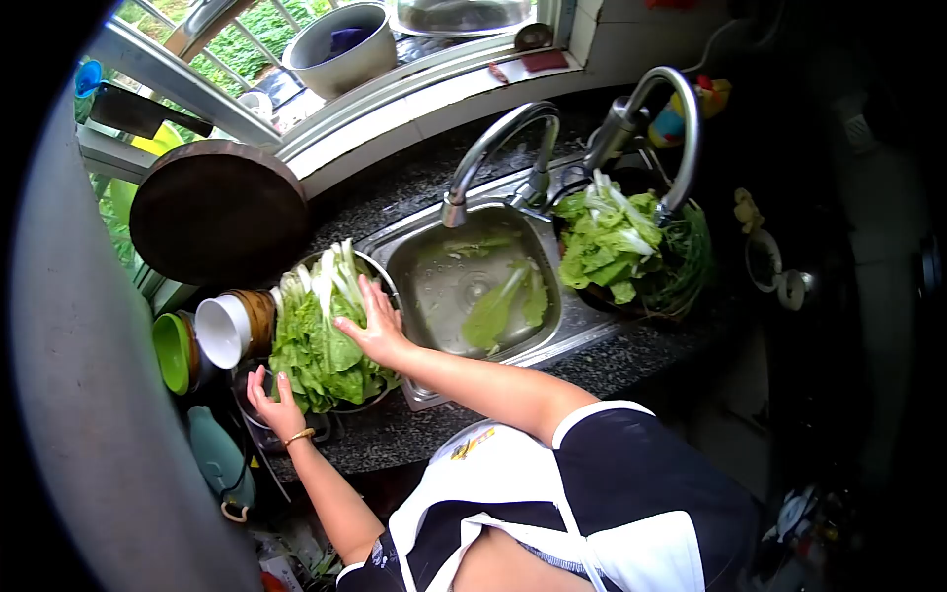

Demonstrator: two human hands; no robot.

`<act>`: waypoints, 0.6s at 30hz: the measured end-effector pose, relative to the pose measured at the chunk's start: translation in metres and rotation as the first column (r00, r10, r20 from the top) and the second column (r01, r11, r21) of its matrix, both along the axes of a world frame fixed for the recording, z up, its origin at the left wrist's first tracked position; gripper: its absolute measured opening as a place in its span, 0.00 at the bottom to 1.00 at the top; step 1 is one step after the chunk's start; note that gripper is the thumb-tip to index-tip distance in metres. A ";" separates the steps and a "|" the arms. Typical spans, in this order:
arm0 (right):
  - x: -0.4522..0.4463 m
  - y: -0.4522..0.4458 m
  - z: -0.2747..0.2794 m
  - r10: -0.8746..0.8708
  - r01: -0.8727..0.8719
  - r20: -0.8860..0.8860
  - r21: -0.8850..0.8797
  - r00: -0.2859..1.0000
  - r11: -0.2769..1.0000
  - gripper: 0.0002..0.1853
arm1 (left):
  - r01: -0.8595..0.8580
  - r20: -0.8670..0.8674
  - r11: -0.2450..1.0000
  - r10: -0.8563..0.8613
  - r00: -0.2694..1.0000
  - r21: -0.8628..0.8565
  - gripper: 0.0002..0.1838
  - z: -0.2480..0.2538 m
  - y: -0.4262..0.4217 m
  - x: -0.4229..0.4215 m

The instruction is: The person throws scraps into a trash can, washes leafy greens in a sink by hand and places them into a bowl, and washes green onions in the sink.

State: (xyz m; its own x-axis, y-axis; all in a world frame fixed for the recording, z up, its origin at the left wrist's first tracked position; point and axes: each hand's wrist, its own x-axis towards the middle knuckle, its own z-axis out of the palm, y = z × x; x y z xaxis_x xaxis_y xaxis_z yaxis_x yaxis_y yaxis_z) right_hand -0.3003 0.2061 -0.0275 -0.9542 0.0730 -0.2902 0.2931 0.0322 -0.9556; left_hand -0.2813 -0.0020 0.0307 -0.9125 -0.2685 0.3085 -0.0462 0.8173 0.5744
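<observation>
Head view: left hand [276,405] and right hand [378,332], fingers spread, seemingly settle greens [318,357] between them, which next calls for gentle pressure.

The right arm [483,381] is stretching across from the right side, its forearm slanting toward the left and slightly far. The right wrist [402,358] is bending a little, so the right hand [377,332] is pointing far, its back showing, its fingers [377,300] extending and its thumb [347,326] sticking out leftward. The left arm [337,498] is angling far and left from the near side. The left hand [280,416] is sitting nearer and farther left than the other, its thumb [285,385] and fingers [257,387] standing apart.
</observation>
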 end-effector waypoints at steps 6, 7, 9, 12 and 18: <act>0.029 0.043 -0.015 -0.167 0.051 -0.305 -0.353 0.938 0.934 0.28 | 0.276 -0.354 0.953 -0.302 0.885 -0.123 0.11 0.018 0.101 0.040; 0.040 0.062 -0.011 -0.106 0.003 -0.243 -0.388 0.964 0.922 0.24 | 0.336 -0.347 0.925 -0.379 0.858 -0.180 0.10 0.017 0.111 0.048; 0.063 0.093 -0.028 -0.062 0.003 -0.224 -0.255 0.973 0.967 0.15 | 0.496 -0.325 0.858 -0.510 0.796 -0.131 0.11 0.006 0.132 0.056; 0.107 0.152 -0.047 -0.023 0.034 -0.165 0.064 0.986 0.997 0.10 | 0.632 -0.282 0.774 -0.600 0.749 0.031 0.10 -0.016 0.160 0.062; 0.124 0.286 0.006 0.014 0.462 -0.508 0.794 0.861 0.395 0.10 | 0.682 -0.197 0.704 -0.653 0.731 0.198 0.09 -0.050 0.211 0.070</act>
